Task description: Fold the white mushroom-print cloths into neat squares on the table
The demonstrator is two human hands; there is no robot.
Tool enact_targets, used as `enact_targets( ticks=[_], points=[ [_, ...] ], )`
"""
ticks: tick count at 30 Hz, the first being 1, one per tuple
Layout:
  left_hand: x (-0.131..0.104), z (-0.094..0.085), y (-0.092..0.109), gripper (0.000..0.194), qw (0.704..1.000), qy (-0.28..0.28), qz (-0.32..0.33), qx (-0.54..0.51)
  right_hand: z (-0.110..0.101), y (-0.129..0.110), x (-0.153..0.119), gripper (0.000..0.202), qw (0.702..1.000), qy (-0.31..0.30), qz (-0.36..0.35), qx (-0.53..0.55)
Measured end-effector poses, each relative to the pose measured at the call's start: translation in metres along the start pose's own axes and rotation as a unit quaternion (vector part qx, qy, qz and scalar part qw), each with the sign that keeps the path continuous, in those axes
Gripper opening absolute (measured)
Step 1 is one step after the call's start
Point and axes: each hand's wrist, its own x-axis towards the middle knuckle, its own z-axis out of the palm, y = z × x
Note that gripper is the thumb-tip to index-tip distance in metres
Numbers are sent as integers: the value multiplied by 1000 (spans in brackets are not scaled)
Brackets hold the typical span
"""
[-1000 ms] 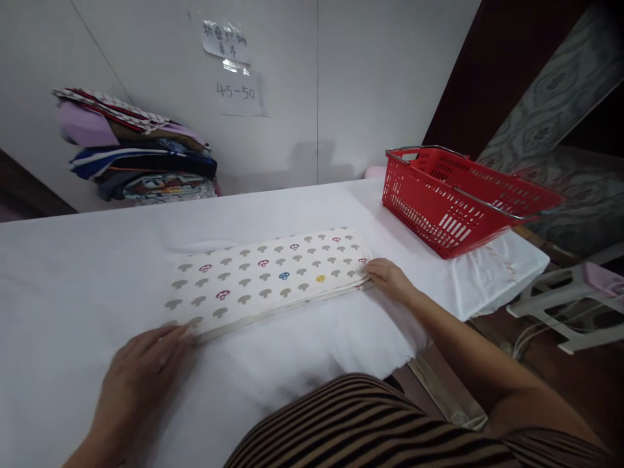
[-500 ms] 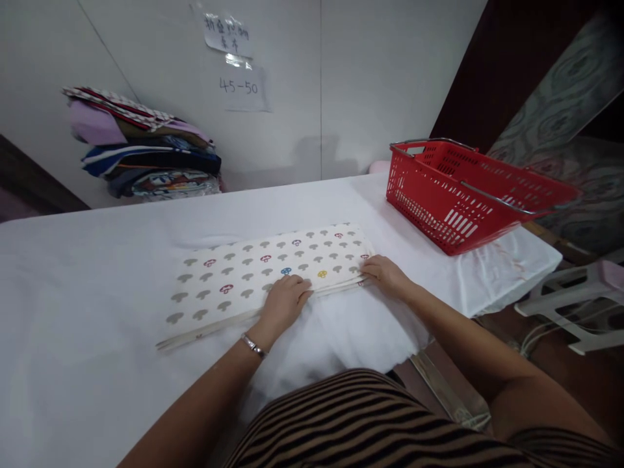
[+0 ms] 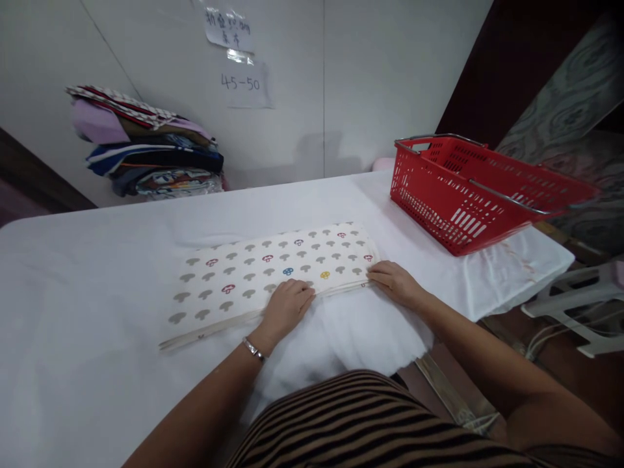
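A white tablecloth (image 3: 263, 276), printed with grey mushrooms and a few red, blue and yellow ones, lies folded into a long flat strip on the table. My left hand (image 3: 287, 304) is at the middle of its near edge, fingers together over the top layer and the edge held under them. At the near right corner, my right hand (image 3: 394, 281) pinches the cloth between thumb and fingers. The layers show along the near side, slightly parted at the left end. My palms hide small parts of that edge.
A red plastic basket (image 3: 439, 201) with metal handles stands at the table's right end. Folded fabrics (image 3: 156, 149) are stacked at the back left against the wall. The table has a white cover (image 3: 88, 286). A white plastic stool (image 3: 585, 305) stands on the floor at right.
My right hand has shifted slightly outward along the corner of the cloth. My left hand stays on the near edge. The whole view has moved a little.
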Motion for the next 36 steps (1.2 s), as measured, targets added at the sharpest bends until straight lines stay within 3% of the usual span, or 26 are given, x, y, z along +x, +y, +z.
enact_targets(
  ticks=[6,13,17,21,25,29,36],
  points=[
    [3,1,0,17,1000,-11,-6,16,5,2,0,25,1000,11,4,-21],
    [0,6,0,21,999,16,23,41,3,-3,1,23,999,27,15,-23],
    [-1,7,0,18,998,9,21,58,-5,-15,20,25,999,13,34,1],
    [-1,6,1,17,997,6,27,74,7,-27,54,31,995,50,85,26],
    [-4,6,0,19,998,14,26,64,29,-31,72,53,985,-26,170,4],
    [-8,5,0,21,1000,20,8,13,38,-29,66,63,968,-104,230,-12],
    [-8,-14,6,17,992,-9,-72,-100,46,-11,73,61,960,-112,257,2]
  ],
)
